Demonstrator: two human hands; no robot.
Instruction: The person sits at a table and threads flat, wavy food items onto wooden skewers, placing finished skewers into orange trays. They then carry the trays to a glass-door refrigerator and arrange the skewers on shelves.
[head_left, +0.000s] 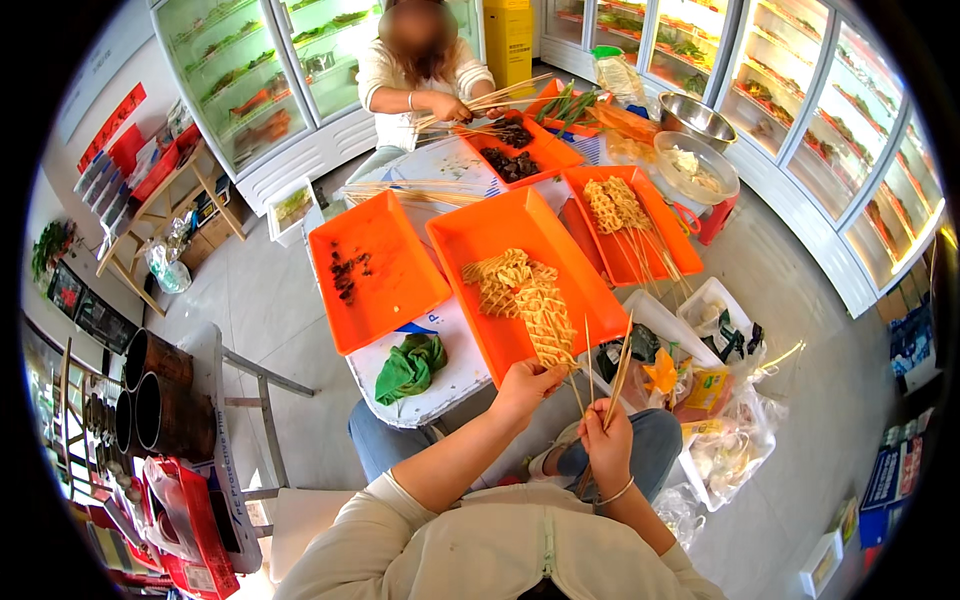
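With its fingertips my left hand (531, 386) pinches the lower end of a lattice-cut strip of pale yellow food (549, 322), perhaps tofu, over the near edge of a large orange tray (472, 225). Several thin wooden skewers (621, 367) are gripped in my right hand (606, 439), just right of and below the left; one slants up into the strip's lower end. More lattice-cut pieces (496, 289) lie in that tray. Skewered yellow pieces (615, 202) rest in the orange tray (679, 251) at the right. Loose skewers (420, 193) lie on the table beyond.
A left orange tray (397, 277) holds dark bits; a green cloth (411, 367) lies on the table corner. Across the table, a person (427, 82) holds skewers above a tray of dark food (547, 150). White bins and plastic bags (727, 442) stand right of my knees. Bowls (697, 120) stand back right.
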